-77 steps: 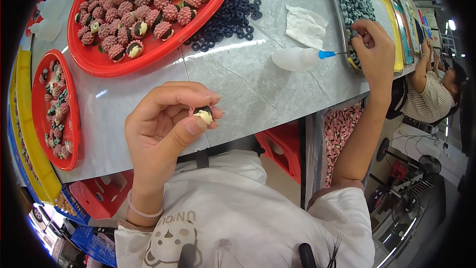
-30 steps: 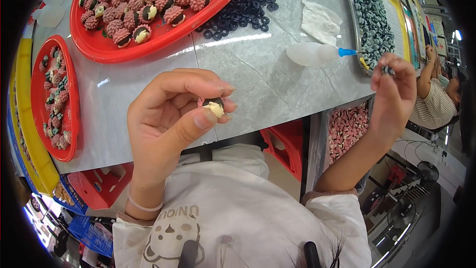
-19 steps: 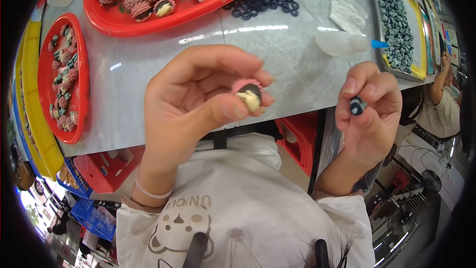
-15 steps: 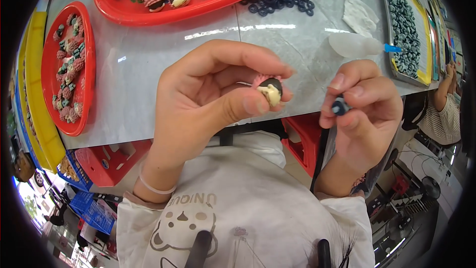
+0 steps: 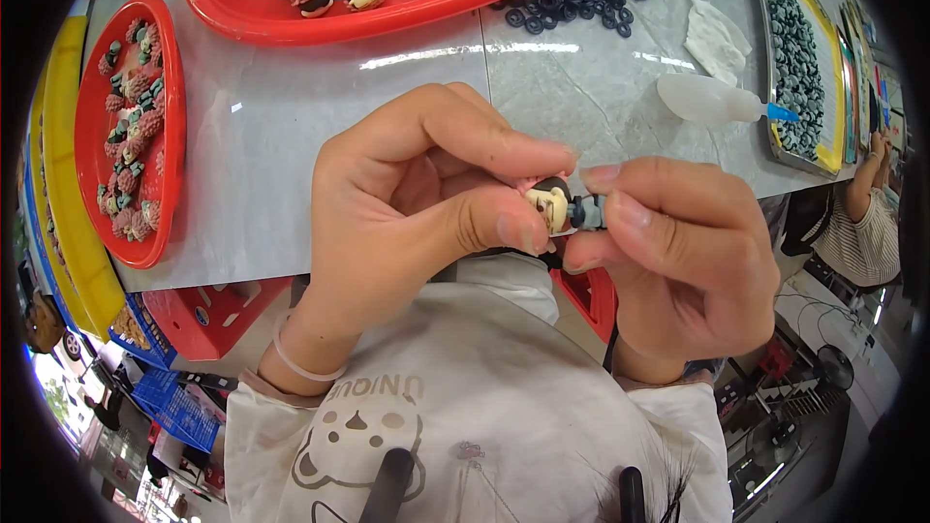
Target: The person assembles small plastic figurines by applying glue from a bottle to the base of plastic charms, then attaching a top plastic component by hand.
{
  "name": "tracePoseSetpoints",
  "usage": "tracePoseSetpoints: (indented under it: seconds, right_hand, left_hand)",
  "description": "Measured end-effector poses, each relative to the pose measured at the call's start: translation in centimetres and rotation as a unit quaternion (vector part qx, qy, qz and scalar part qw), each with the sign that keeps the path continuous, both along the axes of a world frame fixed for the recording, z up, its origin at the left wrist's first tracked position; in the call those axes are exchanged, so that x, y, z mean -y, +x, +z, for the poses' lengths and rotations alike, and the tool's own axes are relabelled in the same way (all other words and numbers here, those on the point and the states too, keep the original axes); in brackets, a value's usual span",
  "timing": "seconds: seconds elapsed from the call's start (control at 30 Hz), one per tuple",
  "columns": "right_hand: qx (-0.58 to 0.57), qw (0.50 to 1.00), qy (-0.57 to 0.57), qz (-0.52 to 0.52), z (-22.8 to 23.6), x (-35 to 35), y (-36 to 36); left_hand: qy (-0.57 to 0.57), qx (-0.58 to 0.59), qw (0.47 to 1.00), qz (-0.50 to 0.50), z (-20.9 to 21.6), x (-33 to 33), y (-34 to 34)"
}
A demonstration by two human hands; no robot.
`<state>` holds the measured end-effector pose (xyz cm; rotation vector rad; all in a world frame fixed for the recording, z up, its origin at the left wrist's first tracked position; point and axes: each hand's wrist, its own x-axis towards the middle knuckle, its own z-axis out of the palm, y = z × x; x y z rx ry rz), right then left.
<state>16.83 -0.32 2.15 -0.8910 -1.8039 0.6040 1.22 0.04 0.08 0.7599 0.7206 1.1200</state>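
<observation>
Bringing pink-haired figurine head [image 5: 551, 203] and blue-grey body [image 5: 590, 213] together
My left hand [image 5: 383, 208] is pinching the head; my right hand [image 5: 697, 257], earlier apart, is pinching the body against it.

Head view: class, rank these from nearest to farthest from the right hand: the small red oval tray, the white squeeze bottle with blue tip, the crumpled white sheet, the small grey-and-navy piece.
1. Small grey-and-navy piece: pinched in the right hand.
2. White squeeze bottle with blue tip: just beyond the hand.
3. Crumpled white sheet: behind the bottle.
4. Small red oval tray: far left.
</observation>
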Motion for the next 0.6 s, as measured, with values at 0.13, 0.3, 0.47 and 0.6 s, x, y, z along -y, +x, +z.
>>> tracePoseSetpoints:
  seconds: [0.13,0.3,0.47,0.6]
  right_hand:
    - [0.022,0.999,0.004,-0.031,0.5,-0.1,-0.6]
    - [0.031,0.999,0.016,-0.017,0.3,-0.2,-0.7]
    - [-0.003,0.999,-0.023,-0.045,0.0,0.7,-0.8]
    - [-0.049,0.995,-0.089,0.006,0.4,0.7,0.0]
  left_hand:
    - [0.062,-0.035,0.997,0.012,-0.3,-0.2,-0.2]
    - [0.047,-0.039,0.998,0.030,0.2,0.0,-0.2]
    - [0.021,-0.023,0.999,0.028,0.3,0.2,0.3]
    - [-0.032,0.005,0.999,0.022,0.9,0.5,0.4]
